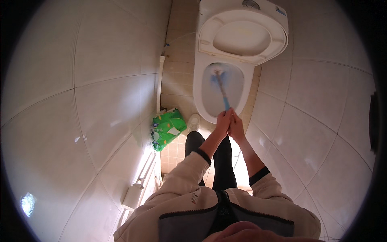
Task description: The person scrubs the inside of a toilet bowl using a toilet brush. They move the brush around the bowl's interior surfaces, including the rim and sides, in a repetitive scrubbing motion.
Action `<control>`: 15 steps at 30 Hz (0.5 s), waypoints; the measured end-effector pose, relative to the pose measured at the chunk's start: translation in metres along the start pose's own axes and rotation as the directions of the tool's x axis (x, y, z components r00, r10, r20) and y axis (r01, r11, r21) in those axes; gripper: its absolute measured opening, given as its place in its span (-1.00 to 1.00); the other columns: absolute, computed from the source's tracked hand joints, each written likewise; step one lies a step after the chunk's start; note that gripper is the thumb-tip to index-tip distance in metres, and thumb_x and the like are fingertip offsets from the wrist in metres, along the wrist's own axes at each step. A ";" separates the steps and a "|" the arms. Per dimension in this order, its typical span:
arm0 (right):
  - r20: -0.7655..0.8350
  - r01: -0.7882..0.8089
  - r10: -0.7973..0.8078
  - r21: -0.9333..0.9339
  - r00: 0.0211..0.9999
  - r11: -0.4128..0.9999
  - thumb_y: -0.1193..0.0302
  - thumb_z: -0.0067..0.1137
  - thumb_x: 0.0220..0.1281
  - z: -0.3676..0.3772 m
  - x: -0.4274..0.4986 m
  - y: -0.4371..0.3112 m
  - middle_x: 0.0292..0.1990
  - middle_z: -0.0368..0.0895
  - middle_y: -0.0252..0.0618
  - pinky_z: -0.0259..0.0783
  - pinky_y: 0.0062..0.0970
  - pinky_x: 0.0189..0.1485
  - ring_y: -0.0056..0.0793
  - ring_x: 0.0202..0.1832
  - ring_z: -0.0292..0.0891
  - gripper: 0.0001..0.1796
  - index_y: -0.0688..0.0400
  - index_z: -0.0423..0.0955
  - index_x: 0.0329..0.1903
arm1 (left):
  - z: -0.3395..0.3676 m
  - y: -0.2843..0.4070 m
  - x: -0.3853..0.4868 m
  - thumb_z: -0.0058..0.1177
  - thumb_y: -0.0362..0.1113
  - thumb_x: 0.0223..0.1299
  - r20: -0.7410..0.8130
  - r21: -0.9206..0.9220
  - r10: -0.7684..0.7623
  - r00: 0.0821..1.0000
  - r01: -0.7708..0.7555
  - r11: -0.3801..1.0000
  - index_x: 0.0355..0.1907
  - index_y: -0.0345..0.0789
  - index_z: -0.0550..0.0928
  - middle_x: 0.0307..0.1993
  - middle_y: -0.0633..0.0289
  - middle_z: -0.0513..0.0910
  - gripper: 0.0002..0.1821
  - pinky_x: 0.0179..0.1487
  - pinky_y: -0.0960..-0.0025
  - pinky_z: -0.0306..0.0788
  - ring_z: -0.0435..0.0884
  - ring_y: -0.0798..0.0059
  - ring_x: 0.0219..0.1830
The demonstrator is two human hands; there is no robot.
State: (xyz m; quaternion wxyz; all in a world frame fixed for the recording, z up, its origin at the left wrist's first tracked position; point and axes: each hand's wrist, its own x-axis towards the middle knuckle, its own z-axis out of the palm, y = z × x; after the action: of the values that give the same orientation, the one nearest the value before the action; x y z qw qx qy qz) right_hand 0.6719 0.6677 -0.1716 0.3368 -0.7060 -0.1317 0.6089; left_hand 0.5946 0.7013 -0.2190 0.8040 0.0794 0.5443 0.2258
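Note:
Both hands are closed around the handle of a toilet brush [223, 92], in front of the near rim of a white toilet bowl [199, 90]. My left hand [223, 123] grips it from the left, and my right hand [236, 127] is pressed against it from the right. The handle is light blue near my hands and brownish further along its shaft. Its blue and white head is blurred, down inside the far part of the bowl. Behind the bowl, the toilet seat [208, 39] and lid are raised against the cistern.
A green plastic package [169, 128] lies on the tiled floor by the left wall, near a white shoe [194, 122]. A white pipe [160, 84] runs along that wall. Below it is a white wall fitting [132, 196] with rails. Tiled walls [314, 103] stand close on both sides.

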 end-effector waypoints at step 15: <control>0.064 0.175 -0.188 -0.729 0.980 0.662 0.29 -0.19 0.28 -0.054 0.112 0.058 -0.34 0.58 0.19 0.46 -0.03 -0.24 0.18 -0.25 0.54 -0.65 0.09 0.38 0.06 | 0.005 -0.064 0.028 -0.18 -0.08 0.38 0.101 -0.387 -0.197 0.975 0.221 0.895 -0.09 -0.14 0.50 -0.23 0.42 0.49 -0.75 -0.10 0.42 0.41 0.45 0.58 -0.27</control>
State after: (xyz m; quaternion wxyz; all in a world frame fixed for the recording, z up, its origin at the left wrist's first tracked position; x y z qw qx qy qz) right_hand 0.7349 0.6751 -0.2929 0.0871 -0.7698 -0.4304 0.4632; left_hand 0.6255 0.6575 -0.2641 0.8388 -0.1368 0.4686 0.2412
